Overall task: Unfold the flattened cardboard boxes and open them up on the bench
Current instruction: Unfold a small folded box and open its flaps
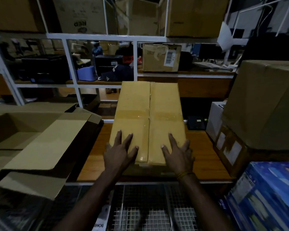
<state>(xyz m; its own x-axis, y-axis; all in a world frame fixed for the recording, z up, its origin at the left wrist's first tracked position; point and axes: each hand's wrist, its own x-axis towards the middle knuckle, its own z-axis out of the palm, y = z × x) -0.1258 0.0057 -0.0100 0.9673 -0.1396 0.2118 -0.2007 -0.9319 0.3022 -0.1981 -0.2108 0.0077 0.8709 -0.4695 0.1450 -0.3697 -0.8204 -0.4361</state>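
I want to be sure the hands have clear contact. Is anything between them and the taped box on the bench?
Nothing visible. The left hand and right hand both lie with spread fingers directly on the near top of the taped box, one either side of its centre seam, on the wooden bench.

The box [148, 120] is yellow-tan with a glossy clear tape band across its middle. Under it the bench [205, 157] is orange-brown wood grain. Left of the box, an open carton [40, 134] is dull khaki. Right of it lies a blue printed box [265, 195]. Behind it the rack [100, 36] is white. A yellow-orange thread circles the right wrist [184, 174].
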